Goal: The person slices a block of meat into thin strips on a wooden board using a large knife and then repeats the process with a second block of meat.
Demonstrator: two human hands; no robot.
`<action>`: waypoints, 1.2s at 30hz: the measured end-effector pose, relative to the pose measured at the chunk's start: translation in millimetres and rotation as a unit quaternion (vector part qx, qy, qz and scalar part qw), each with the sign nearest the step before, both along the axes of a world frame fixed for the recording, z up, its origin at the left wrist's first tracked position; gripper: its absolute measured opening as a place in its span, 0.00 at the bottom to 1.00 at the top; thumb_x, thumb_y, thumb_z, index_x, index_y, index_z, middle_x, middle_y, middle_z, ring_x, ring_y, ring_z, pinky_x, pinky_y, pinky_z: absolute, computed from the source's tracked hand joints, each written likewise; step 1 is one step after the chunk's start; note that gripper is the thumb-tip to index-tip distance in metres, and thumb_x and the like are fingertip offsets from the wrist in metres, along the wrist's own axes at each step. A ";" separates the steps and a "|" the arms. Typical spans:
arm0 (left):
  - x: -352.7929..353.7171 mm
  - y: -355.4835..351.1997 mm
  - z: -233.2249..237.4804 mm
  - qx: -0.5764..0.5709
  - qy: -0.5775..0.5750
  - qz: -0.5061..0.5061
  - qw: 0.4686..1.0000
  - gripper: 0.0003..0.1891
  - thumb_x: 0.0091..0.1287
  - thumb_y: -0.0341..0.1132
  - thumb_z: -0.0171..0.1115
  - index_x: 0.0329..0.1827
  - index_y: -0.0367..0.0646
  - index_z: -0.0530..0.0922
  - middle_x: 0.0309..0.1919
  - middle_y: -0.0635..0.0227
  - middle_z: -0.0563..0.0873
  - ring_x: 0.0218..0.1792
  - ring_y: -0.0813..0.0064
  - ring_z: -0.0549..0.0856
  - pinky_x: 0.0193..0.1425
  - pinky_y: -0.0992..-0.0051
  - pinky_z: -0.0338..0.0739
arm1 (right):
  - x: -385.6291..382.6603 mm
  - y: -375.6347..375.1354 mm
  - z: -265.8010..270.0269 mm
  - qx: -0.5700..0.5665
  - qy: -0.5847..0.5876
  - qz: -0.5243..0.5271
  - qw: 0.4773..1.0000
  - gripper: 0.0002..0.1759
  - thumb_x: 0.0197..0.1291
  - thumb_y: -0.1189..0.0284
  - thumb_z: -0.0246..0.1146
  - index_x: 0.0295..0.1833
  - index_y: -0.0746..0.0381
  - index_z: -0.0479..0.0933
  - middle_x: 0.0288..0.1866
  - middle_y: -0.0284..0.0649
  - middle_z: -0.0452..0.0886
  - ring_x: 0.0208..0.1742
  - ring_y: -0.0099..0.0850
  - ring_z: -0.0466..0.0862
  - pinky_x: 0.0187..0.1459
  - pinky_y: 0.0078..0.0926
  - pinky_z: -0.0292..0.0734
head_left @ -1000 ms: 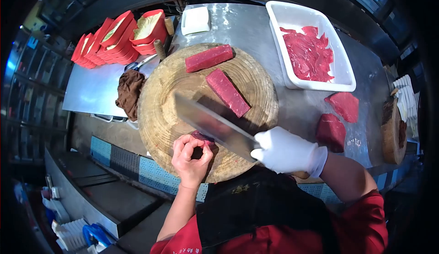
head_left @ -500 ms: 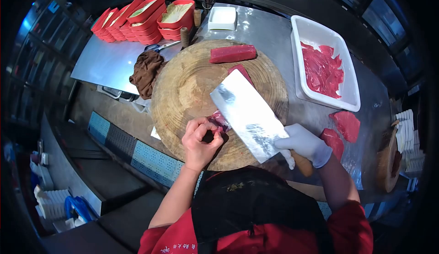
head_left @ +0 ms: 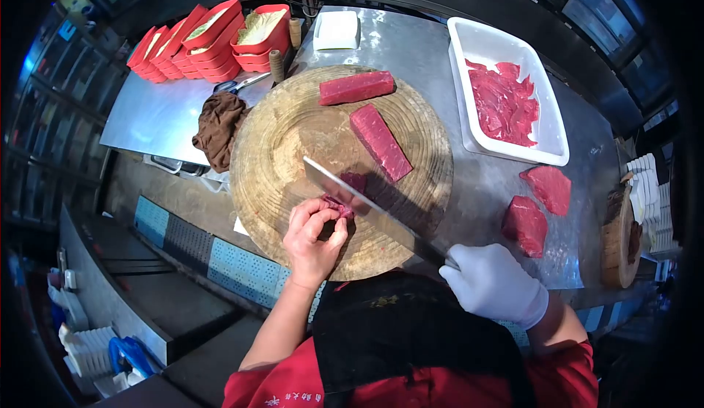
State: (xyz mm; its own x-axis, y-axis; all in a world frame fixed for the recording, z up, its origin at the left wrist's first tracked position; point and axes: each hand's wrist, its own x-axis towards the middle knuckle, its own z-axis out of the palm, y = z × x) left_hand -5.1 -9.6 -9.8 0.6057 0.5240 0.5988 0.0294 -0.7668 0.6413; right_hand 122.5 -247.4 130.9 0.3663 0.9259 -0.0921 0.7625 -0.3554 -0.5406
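Note:
On the round wooden chopping block [head_left: 293, 180], my bare left hand [head_left: 313, 239] pinches a small dark-red piece of meat [head_left: 337, 207]. My right hand [head_left: 488, 279], in a white glove, is closed round the handle of a cleaver [head_left: 374, 213]. The blade stands on edge, seen nearly edge-on, and reaches across the block just beside the small piece. Part of another bit of meat [head_left: 353, 181] shows by the blade. Two long red meat blocks lie farther back, one across the top [head_left: 356, 88] and one slanting at the right [head_left: 381, 142].
A white tub [head_left: 561, 140] of sliced meat stands at the right, with two meat chunks [head_left: 525, 226] [head_left: 550, 190] near it. A small white dish [head_left: 336, 30], stacked red containers [head_left: 213, 63], a brown cloth [head_left: 218, 129] and scissors [head_left: 249, 83] are beyond the block. Another wooden block [head_left: 620, 246] stands far right.
The cleaver has turned from flat-side view to nearly edge-on, uncovering the slanting meat block. My right hand has moved slightly down. The whole view has shifted a little.

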 end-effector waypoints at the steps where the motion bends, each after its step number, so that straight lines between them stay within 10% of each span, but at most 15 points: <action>1: 0.3 0.2 0.8 -0.002 -0.001 0.000 1.000 0.13 0.49 0.23 0.75 0.37 0.41 0.84 0.42 0.61 0.85 0.44 0.63 0.86 0.49 0.69 0.81 | -2.0 -0.1 0.8 -0.020 -0.003 -0.004 1.000 0.11 0.64 0.70 0.63 0.31 0.63 0.71 0.18 0.48 0.73 0.22 0.50 0.80 0.25 0.46 0.74; 18: 15.1 -2.3 8.8 0.019 -0.007 0.003 1.000 0.13 0.42 0.21 0.73 0.32 0.42 0.83 0.35 0.64 0.82 0.41 0.61 0.84 0.44 0.66 0.80 | 8.2 53.1 -7.0 0.006 0.011 0.028 1.000 0.07 0.62 0.73 0.61 0.32 0.63 0.71 0.19 0.50 0.75 0.24 0.53 0.81 0.28 0.49 0.76; 28: 9.7 -1.6 6.2 -0.012 0.019 0.012 1.000 0.13 0.41 0.21 0.72 0.31 0.42 0.82 0.34 0.65 0.82 0.40 0.61 0.83 0.43 0.66 0.80 | 15.3 32.8 32.2 -0.228 0.066 0.024 0.971 0.11 0.65 0.68 0.60 0.35 0.65 0.73 0.20 0.51 0.78 0.26 0.53 0.83 0.29 0.50 0.78; 36: 10.5 0.7 7.6 0.004 0.033 0.009 0.999 0.12 0.41 0.21 0.72 0.29 0.43 0.81 0.33 0.65 0.81 0.40 0.61 0.83 0.44 0.66 0.80 | 16.3 71.1 -15.5 -0.106 0.106 0.028 0.988 0.14 0.66 0.69 0.60 0.31 0.68 0.72 0.18 0.50 0.75 0.24 0.56 0.80 0.30 0.52 0.75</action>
